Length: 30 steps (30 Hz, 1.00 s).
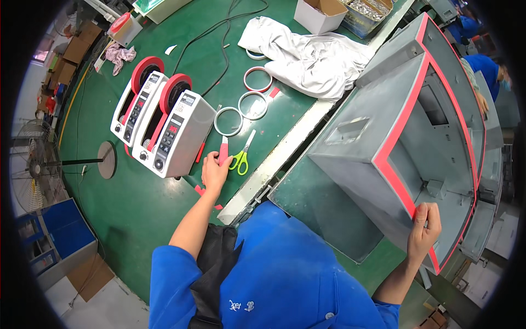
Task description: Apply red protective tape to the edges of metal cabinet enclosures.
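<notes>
red tape [395, 148] runs along the front edge of the grey metal housing [361, 159] and turns down its near corner, where the right hand [424, 225] pinches the lower stretch between thumb and fingers, closed on the taped edge. the left hand [215, 171] is out on the green bench [137, 203], fingers curled around a pink-handled cutter [223, 151]; whether it is fully gripped or only being taken up is hard to tell at this size. just beside it lie green-handled scissors [241, 159], and close by stand two white tape dispensers [164, 129] with red rolls on top. a short red strip [198, 190] lies on the bench under the left wrist.

to do this well, the right thumb should keep the tape pressed flat on the edge so it does not lift or creep while the other hand is away. the cutter ought to come across with the blade turned away from the pinching fingers, and meet the tape square to the edge, just past the pinch, so the end is clean and no tail hangs off. pressing the end down afterwards, from the pinch outward, should keep bubbles out at the corner.
</notes>
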{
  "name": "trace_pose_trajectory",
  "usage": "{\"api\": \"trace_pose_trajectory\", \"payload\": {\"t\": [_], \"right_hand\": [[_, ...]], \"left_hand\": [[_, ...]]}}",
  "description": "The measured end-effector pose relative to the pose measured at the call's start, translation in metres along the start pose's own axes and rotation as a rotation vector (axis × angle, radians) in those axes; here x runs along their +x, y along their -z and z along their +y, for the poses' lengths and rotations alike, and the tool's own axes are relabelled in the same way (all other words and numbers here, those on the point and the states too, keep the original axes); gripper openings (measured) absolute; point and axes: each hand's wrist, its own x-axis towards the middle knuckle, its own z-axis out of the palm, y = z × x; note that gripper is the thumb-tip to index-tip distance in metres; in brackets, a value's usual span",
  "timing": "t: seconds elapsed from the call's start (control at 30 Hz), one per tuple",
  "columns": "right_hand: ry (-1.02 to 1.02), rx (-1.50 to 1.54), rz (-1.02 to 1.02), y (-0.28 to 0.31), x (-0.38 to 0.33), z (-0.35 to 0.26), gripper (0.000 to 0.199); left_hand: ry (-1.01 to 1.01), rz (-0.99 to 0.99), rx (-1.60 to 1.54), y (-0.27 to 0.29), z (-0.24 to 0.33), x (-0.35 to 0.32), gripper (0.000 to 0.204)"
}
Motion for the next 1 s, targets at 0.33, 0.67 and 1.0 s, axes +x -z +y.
{"api": "trace_pose_trajectory", "payload": {"t": [0.33, 0.67, 1.0], "right_hand": [[-0.033, 0.039, -0.089, 0.012, -0.001, 0.001, 0.031], [-0.199, -0.032, -0.281, 0.037, -0.030, 0.000, 0.012], [0.081, -0.074, 0.082, 0.013, -0.042, 0.014, 0.015]], "left_hand": [[0.120, -0.108, -0.148, 0.001, -0.005, 0.007, 0.033], [-0.512, -0.681, -0.694, -0.004, 0.119, -0.035, 0.020], [-0.870, -0.796, -0.214, -0.041, 0.171, -0.029, 0.026]]}}
